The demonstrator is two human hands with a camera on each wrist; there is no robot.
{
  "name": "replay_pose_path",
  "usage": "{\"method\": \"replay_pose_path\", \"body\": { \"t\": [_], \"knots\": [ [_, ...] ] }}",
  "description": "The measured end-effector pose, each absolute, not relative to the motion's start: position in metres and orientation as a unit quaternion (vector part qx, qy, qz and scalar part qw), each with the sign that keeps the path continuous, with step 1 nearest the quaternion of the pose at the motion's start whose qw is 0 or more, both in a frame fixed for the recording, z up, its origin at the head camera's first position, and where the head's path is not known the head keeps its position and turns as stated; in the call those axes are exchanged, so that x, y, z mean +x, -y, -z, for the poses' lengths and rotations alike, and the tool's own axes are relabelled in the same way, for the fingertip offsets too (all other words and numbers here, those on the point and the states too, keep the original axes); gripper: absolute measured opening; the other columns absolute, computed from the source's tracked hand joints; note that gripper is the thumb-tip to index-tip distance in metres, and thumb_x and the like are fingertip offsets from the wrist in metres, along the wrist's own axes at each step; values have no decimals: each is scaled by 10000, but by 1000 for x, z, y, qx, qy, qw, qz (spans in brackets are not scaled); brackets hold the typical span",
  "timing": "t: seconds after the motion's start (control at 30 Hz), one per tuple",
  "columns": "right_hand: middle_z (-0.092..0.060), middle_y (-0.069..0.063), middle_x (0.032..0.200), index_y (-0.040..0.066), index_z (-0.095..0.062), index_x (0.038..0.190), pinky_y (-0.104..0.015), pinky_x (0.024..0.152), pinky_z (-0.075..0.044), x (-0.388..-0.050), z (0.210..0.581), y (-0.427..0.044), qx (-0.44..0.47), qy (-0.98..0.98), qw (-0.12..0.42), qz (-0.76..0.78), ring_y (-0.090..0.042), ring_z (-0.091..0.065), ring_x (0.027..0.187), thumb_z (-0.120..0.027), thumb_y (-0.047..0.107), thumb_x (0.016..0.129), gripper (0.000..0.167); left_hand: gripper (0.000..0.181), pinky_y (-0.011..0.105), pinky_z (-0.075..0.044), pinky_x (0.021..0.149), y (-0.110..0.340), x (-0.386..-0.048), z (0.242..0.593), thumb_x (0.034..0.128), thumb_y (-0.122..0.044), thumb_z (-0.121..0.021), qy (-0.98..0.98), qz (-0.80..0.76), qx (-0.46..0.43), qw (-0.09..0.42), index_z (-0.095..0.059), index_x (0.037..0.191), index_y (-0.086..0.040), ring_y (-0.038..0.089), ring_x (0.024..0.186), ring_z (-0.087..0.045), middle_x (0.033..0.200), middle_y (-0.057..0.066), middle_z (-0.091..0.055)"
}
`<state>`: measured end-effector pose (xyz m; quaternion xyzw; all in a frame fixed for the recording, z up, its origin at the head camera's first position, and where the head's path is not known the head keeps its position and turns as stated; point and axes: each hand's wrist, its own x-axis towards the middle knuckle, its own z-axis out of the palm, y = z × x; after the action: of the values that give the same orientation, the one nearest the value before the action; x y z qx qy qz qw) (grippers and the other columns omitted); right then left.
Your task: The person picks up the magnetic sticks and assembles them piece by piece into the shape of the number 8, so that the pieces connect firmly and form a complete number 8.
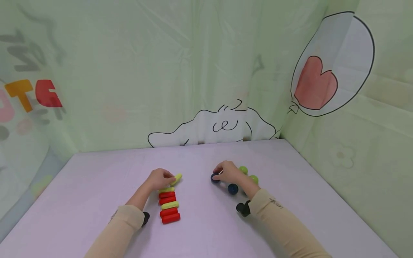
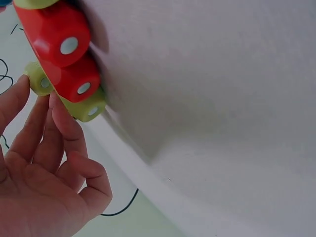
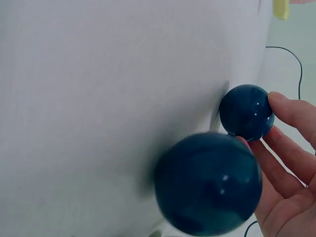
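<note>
Left hand (image 1: 159, 178) pinches a yellow block (image 1: 178, 177) beyond the block row (image 1: 170, 205); right hand (image 1: 229, 171), right of that row, a blue ball (image 3: 247, 112).

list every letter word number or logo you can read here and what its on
"T": orange letter on the backdrop, at left
"G", probably: red letter beside it
Pink letter at the edge: cut off, unreadable
Grey letters: too faint to read
Dark print on the right sleeve and left sleeve: too small
Blocks and balls: no readable text
</note>
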<state>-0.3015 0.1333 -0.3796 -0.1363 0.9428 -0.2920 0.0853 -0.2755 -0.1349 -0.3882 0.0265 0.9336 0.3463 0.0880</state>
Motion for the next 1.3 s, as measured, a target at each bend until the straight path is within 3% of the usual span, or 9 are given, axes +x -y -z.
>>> {"method": "replay_pose_path", "body": {
  "t": [0.4, 0.73, 1.3],
  "knots": [
    [-645, -41, 919, 33, -679, 988, -303, 759, -478, -301, 378, -119, -129, -937, 95, 311, -163, -577, 845, -696, 140, 808, 211, 259, 304, -465, 700, 126, -273, 386, 848, -247, -645, -931, -352, 12, 91, -668, 988, -31, 197, 826, -516, 889, 56, -605],
    [-646, -60, 924, 19, -674, 996, -249, 680, -501, -303, 380, -107, -110, -923, 114, 352, -132, -590, 757, -691, 129, 811, 216, 289, 273, -451, 633, 120, -270, 384, 837, -266, -660, -931, -353, 2, 93, -652, 976, -12, 197, 801, -513, 861, 58, -590],
    [-669, -69, 895, 5, -680, 975, -224, 637, -502, -305, 386, -93, -88, -902, 114, 407, -110, -604, 698, -693, 137, 809, 213, 310, 290, -453, 642, 105, -263, 382, 821, -299, -673, -929, -351, -20, 114, -627, 973, -33, 195, 779, -520, 800, 42, -585]
  ]
}}
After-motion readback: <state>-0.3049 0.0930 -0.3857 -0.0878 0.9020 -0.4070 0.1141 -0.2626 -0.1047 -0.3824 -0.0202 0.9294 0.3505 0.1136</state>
